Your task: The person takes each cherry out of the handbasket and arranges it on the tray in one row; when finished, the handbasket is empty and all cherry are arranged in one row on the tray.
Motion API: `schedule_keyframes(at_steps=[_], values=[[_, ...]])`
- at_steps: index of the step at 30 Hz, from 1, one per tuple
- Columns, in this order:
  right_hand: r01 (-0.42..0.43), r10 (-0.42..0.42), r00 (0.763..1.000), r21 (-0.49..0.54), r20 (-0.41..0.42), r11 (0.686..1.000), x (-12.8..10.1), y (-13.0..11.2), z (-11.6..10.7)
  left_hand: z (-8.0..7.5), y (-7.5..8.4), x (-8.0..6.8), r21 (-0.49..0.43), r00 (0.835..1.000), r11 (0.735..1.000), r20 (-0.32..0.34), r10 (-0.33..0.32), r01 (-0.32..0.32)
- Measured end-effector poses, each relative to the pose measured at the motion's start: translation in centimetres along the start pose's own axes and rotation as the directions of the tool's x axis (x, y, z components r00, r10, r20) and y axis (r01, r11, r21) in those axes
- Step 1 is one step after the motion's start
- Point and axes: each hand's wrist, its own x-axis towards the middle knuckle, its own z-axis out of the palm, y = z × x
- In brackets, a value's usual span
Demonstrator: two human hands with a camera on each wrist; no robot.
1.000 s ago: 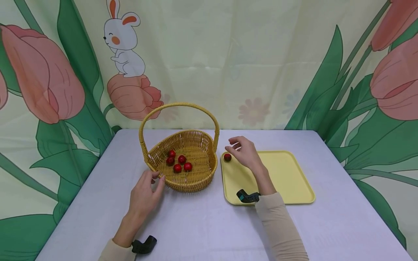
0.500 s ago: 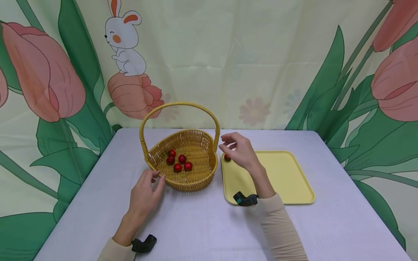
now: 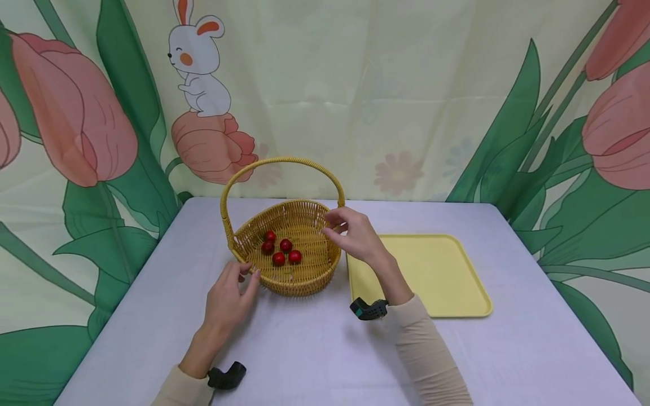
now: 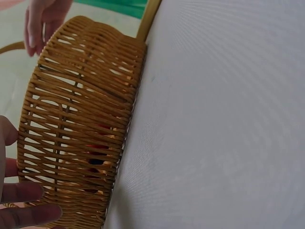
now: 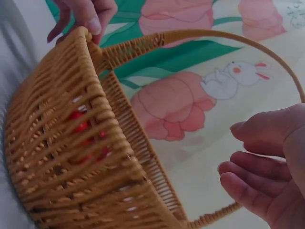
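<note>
A wicker basket [image 3: 297, 288] with a tall arched handle stands on the table, several small round red fruits [image 3: 294, 257] like cherries lying inside. My left hand [image 3: 228, 301] holds its front left rim; in the left wrist view those fingers [image 4: 28, 217] lie against the weave. Over the right rim hovers my right hand [image 3: 355, 234], its fingers loosely bent. In the right wrist view, nothing shows between the right thumb and fingers [image 5: 252, 183]. The near left corner of the yellow tray [image 3: 431, 276] is visible, but its far left corner is hidden behind the right hand.
A white cloth covers the table [image 3: 299, 355]. The tray lies close to the basket's right side. Behind the table hangs a curtain [image 3: 406, 101] printed with tulips and a rabbit. The basket handle [image 3: 284, 160] arches up beside the right hand.
My right hand has moved left from above the tray's far left corner to the basket's right rim. The red fruit on that corner has gone from sight behind it. My left hand stays put.
</note>
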Motion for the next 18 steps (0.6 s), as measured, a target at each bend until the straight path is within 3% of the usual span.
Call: schedule_keyframes(at_steps=[18], values=[[-0.127, 0.116, 0.975, 0.048, 0.189, 0.991, 3.0, 0.9, 5.8, -0.2, 0.2, -0.1, 0.014, 1.000, 1.000, 0.009, -0.018, 0.018]])
